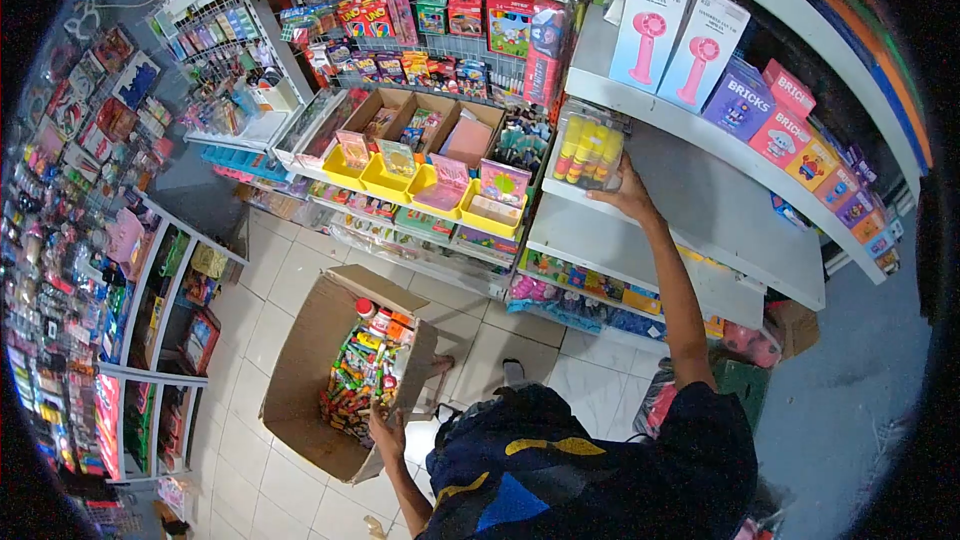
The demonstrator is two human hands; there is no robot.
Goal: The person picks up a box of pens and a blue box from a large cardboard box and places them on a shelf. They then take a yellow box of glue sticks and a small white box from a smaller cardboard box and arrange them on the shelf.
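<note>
**Grip: right hand (630,192) grasping clear tub (588,178), left hand (388,432) on cardboard box (300,390)**

Head view. Tub at 2 o'clock, yellow tubes (597,143) inside; fingers wrap its 4 o'clock corner. Whether lifted, cannot tell. Box at 7 o'clock, rim grasped. Judgement: tub light, stiff, slick, possibly crackable; hold low across opposite walls.
</note>
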